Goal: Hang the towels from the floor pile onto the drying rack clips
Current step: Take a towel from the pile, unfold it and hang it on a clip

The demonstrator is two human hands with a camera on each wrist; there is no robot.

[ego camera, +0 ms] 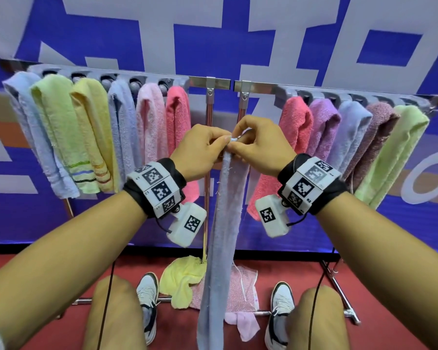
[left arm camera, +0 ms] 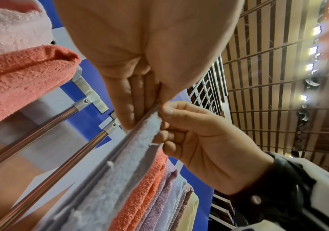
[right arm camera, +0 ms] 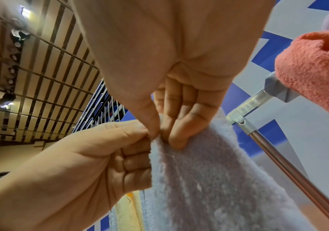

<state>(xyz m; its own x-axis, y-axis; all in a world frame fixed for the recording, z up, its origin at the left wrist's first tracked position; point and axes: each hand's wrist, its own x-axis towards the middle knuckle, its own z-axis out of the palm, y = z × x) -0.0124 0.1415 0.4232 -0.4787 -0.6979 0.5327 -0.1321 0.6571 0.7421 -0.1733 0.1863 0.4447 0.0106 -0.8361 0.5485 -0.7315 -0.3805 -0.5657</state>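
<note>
Blue towel point(ego camera: 223, 223): hung folded lengthwise between the two rack point(ego camera: 213, 82) halves, top edge pinched by both the left hand point(ego camera: 200, 150) and right hand point(ego camera: 261, 145), fingers curled tight on the hem, held well below the bar and not yet clipped. Tail reached down near the floor pile point(ego camera: 187, 279) of yellow and pink towels. Risks, as judged: the narrow pinch could slip and drop the towel; the fold could open; the visible clips point(ego camera: 137, 83) looked filled, so finding a free one might prove awkward.
</note>
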